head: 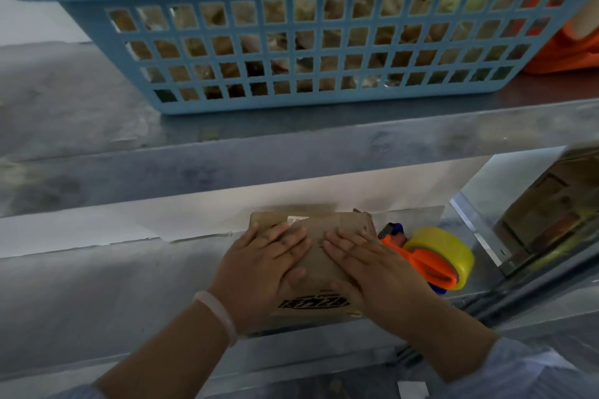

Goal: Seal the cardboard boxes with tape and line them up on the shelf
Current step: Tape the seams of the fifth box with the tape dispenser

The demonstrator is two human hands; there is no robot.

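From the head view: pressing flat on the cardboard box [319, 257] with left hand [262, 272] and right hand [372, 274], fingers straight and spread, gripping nothing. Lies on the lower shelf [97, 288], directly beneath both palms, with the yellow tape dispenser [436, 264] just beside the right hand. Above, on the upper shelf, sits a blue basket [291, 104].
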